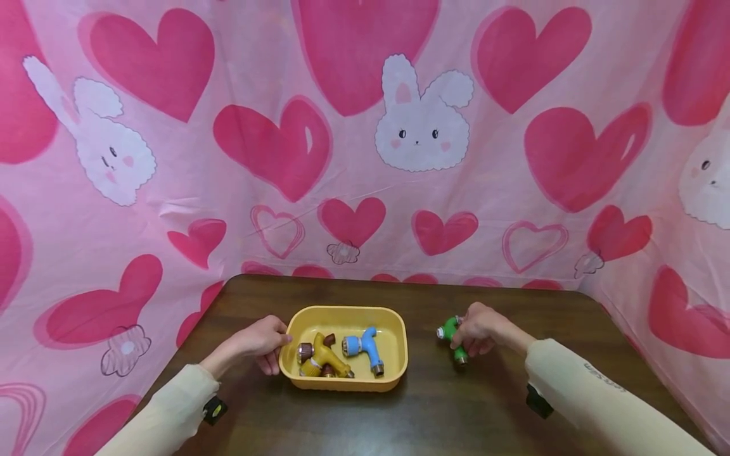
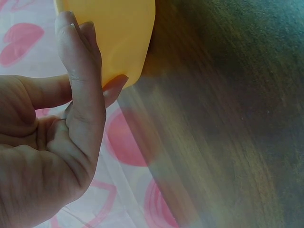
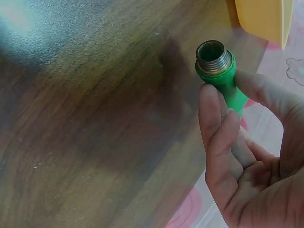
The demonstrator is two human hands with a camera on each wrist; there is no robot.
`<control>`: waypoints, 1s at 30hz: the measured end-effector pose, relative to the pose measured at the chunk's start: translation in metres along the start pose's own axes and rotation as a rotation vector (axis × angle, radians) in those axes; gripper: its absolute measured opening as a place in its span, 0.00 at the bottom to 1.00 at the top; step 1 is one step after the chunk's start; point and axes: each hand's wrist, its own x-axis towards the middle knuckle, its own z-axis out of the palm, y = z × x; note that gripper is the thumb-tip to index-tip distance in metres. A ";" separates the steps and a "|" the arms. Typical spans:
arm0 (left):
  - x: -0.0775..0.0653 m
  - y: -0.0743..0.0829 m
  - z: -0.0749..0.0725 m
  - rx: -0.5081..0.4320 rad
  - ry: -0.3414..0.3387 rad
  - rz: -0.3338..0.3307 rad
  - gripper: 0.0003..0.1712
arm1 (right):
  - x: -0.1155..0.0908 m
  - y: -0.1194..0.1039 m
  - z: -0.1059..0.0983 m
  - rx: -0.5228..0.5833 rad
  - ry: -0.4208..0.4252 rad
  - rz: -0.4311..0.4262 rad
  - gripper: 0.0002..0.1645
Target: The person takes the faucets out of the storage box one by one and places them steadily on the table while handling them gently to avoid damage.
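A green tap (image 1: pixel 450 327) is held to the right of its fellows, before a pink cloth (image 1: pixel 356 174) printed with hearts and white rabbits. Below the cloth spreads a dark wood-grain table (image 1: pixel 365 421), bearing a rounded rectangular yellow tray (image 1: pixel 371 384).

The person's left hand (image 1: pixel 265 342) grips the tray's left end, fingers bent at the wall with a fingertip over the rim. The right hand (image 1: pixel 481 326), its fingers curled toward the thumb, pinches the green tap near the tray's right side but apart from it; whether the tap touches the table cannot be told.

Inside the tray, at left, a mustard-yellow tap (image 1: pixel 326 354) lies over a brown tap (image 1: pixel 305 349), partly hiding it; a blue tap (image 1: pixel 368 347) rests beside them. With three taps inside and only the green one seen outside, the work in hand appears down to its last visible piece. The green tap's threaded metal outlet (image 3: pixel 214 65) shows bare in the right wrist view.
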 end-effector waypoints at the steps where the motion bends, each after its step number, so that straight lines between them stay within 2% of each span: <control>1: 0.000 0.000 0.000 0.000 0.001 -0.002 0.09 | 0.000 0.001 0.001 0.003 0.003 0.000 0.14; 11: -0.001 -0.002 0.004 -0.003 0.020 -0.022 0.09 | 0.000 0.010 0.005 0.018 0.020 0.007 0.13; 20: 0.000 -0.002 0.003 -0.003 0.014 -0.001 0.10 | 0.005 0.018 -0.001 0.039 0.023 0.014 0.12; 30: -0.002 -0.002 0.004 0.009 0.022 -0.008 0.10 | 0.008 0.024 -0.001 0.072 0.018 0.033 0.11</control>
